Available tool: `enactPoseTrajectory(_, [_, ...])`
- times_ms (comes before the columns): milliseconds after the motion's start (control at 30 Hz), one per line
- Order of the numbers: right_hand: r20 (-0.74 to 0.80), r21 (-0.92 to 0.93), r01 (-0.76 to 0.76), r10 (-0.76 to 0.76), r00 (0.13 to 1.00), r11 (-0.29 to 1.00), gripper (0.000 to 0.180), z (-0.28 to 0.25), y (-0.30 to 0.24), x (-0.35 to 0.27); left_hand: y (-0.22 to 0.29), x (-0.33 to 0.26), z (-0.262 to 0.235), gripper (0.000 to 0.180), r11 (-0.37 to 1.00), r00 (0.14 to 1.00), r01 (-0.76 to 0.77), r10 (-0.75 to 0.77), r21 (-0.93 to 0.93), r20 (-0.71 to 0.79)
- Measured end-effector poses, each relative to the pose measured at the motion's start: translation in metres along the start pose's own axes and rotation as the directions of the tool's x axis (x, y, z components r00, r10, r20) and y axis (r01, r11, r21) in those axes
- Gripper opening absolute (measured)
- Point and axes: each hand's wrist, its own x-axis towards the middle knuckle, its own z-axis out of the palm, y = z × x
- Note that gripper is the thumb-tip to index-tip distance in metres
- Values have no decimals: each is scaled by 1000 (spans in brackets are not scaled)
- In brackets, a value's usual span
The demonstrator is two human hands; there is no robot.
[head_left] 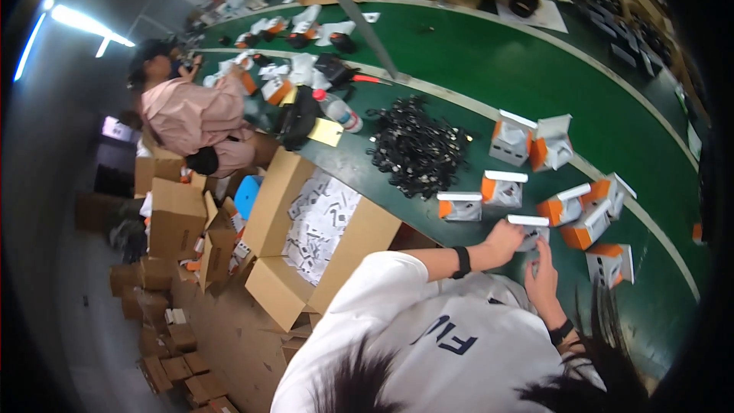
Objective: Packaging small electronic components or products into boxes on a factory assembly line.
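A small open box [529,235] with a raised white flap is at the table's near edge in front of me. My left hand [503,245] grips its left side, fingers bent around it. Against its lower right side is my right hand [541,277], its fingers pointing up and pressed to the box. What lies inside this box is too small to make out. Similar orange and white boxes with open flaps surround it: one box [459,206] and another box [503,190] to the left, and a box [609,264] to the right.
A pile of black cables [420,145] lies left of the boxes, near a bottle [338,111] with a red cap. A large carton [355,260] of printed papers stands by my left elbow. Another person [195,115] works farther left. A metal post [352,11] rises from the green table.
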Motion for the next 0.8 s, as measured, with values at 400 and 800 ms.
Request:
enactPoseTrajectory(400, [271,-361,245,-150,951,900,57,-12,23,16,36,61,31,23,940,930,155,-242,303,277])
enactPoseTrajectory(800, [263,-559,398,-299,917,728,74,11,34,24,10,-15,-24,16,797,991,44,-112,602,76])
